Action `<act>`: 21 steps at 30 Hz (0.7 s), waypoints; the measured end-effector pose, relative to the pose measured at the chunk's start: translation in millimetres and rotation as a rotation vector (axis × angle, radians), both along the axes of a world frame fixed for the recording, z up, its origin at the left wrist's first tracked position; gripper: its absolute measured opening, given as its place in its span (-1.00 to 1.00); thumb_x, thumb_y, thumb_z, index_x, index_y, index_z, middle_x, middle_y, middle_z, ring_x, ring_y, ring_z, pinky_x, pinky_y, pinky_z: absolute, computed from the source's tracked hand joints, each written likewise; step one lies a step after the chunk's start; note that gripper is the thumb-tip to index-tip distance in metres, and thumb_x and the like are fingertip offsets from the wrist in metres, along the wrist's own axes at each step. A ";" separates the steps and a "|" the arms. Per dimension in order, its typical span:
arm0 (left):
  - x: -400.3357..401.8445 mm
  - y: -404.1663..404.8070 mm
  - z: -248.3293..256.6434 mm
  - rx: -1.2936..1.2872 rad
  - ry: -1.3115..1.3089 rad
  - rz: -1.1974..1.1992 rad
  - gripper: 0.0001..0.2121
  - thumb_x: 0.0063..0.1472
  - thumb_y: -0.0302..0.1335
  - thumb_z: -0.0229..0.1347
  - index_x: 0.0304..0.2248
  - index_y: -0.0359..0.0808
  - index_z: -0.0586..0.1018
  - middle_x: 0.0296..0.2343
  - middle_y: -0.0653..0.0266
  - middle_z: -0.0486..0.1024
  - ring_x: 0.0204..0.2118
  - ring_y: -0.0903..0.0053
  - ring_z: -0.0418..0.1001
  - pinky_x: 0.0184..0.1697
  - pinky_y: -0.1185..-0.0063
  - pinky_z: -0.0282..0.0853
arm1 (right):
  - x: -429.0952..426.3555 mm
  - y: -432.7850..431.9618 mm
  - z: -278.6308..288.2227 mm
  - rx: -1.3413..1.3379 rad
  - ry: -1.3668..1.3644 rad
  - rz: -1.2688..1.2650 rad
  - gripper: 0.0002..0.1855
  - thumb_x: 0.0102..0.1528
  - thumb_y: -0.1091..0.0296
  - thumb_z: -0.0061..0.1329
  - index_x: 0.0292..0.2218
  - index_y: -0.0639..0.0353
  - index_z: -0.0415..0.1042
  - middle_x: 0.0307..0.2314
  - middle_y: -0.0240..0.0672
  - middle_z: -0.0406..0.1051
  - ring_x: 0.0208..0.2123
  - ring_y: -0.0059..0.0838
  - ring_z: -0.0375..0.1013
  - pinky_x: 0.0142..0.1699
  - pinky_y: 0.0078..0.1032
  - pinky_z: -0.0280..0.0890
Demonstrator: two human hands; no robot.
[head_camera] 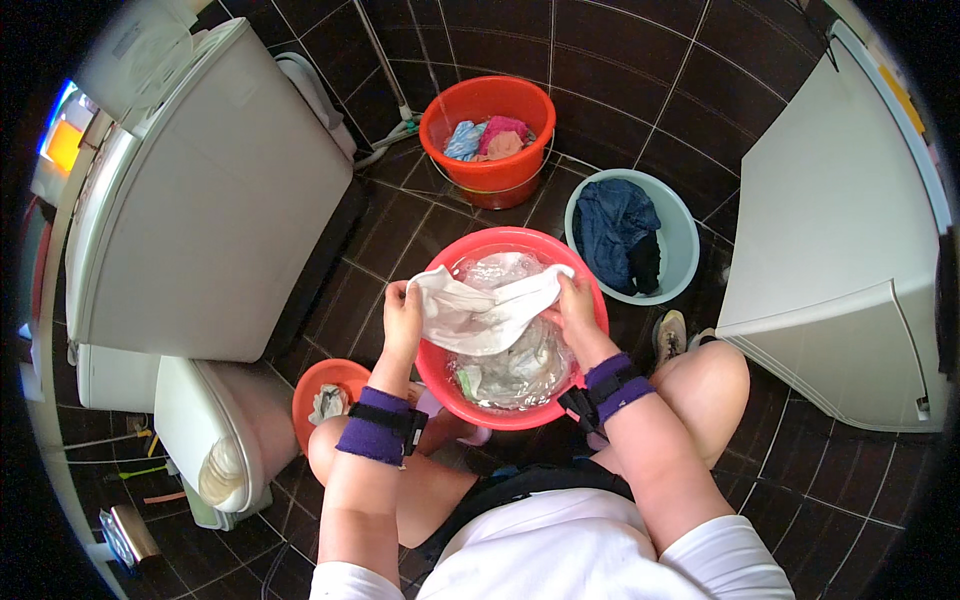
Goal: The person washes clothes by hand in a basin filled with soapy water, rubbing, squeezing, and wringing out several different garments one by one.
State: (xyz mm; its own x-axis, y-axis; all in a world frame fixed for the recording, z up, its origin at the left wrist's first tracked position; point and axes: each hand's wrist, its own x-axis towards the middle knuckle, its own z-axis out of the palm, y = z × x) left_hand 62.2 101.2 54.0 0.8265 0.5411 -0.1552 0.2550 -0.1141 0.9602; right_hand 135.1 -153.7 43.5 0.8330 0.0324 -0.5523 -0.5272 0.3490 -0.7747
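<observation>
A wet white cloth [480, 319] is stretched between my two hands above a pinkish-red plastic basin [436, 375]. My left hand [403, 319] pinches its left end, while my right hand [577, 309] grips the right end near the basin's far right rim. The cloth sags in the middle; whether its lower edge touches the water is hard to tell. Beneath it, sudsy water [551, 352] fills the basin, and more whitish fabric [517, 367] lies in it. Purple wristbands with black straps are around both my wrists.
Beyond the basin stands a red bucket [487, 180] with colored cloths. A pale blue basin [681, 247] holds dark clothes. Near my left knee is a small orange basin [306, 390] containing a cloth. White appliances [202, 202] flank both sides. A shoe [669, 334] rests by my right knee.
</observation>
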 end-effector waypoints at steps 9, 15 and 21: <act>-3.9 -62.4 -49.2 0.573 0.454 -0.549 -0.35 -0.03 -0.52 0.10 0.09 -0.18 0.16 -0.10 -0.10 0.25 -0.14 0.06 0.38 -0.10 0.34 0.34 | -21.0 -0.8 -52.6 -0.830 -0.742 0.672 -0.19 -0.28 0.41 0.18 0.06 0.11 0.19 -0.04 -0.06 0.18 0.05 -0.06 0.15 0.13 -0.32 0.10; -3.1 -83.9 -66.3 0.676 0.743 -0.563 -0.22 -0.01 -0.40 0.09 0.18 -0.15 -0.03 0.07 -0.15 -0.01 -0.05 0.03 0.33 -0.02 0.35 0.31 | -24.4 11.3 -63.6 -1.234 -0.617 0.983 -0.24 -0.24 0.31 0.17 0.04 0.10 0.24 0.06 -0.18 0.11 0.07 -0.08 0.12 0.13 -0.33 0.09; -0.7 -81.8 -68.1 0.527 0.840 -0.568 -0.03 -0.17 -0.43 0.24 0.20 -0.12 -0.11 0.13 -0.10 -0.21 0.01 0.06 0.29 0.02 0.40 0.29 | -10.9 3.8 -80.4 -1.225 -0.429 1.007 -0.36 -0.22 0.49 0.04 -0.02 0.10 0.29 0.04 -0.12 0.13 0.04 -0.10 0.19 0.11 -0.35 0.14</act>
State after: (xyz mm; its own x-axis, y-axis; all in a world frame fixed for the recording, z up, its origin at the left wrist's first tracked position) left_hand 61.5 19.4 -14.0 0.7151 0.2843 -0.6386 0.5768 -0.7562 0.3092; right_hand 124.2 -149.9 -37.0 0.8378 0.3677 -0.4036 0.1649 -0.8751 -0.4550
